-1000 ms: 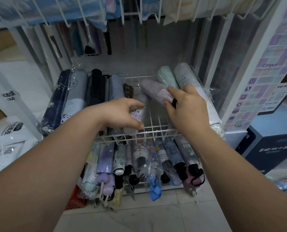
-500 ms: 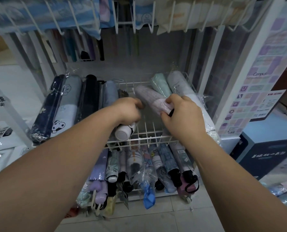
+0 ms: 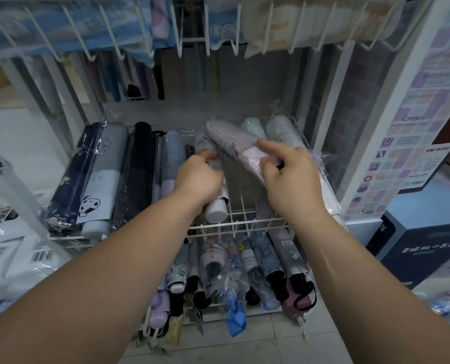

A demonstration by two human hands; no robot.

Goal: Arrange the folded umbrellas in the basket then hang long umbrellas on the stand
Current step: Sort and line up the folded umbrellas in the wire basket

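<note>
A white wire basket point(image 3: 241, 222) on the middle tier of a rack holds folded umbrellas in clear sleeves. My left hand point(image 3: 199, 177) grips a pale folded umbrella with a white cap point(image 3: 215, 210) and holds it lying in the basket's middle. My right hand point(image 3: 288, 177) pinches a lilac checked folded umbrella point(image 3: 231, 143), which slants up and left above the basket wires. A mint umbrella point(image 3: 252, 127) and a grey one point(image 3: 281, 130) lie to the right. Long umbrellas point(image 3: 140, 80) hang behind from the stand's upper rail.
Navy, grey, black and blue folded umbrellas point(image 3: 105, 174) fill the basket's left side. A lower basket point(image 3: 245, 266) holds several more. The top wire shelf point(image 3: 192, 35) overhangs. Plastic bags point(image 3: 6, 248) lie left, a dark box point(image 3: 423, 248) and a poster panel point(image 3: 415, 127) right.
The view has shifted closer. My left hand slid its white-capped umbrella deeper into the basket. My right hand kept hold of the lilac umbrella, its index finger now raised along it.
</note>
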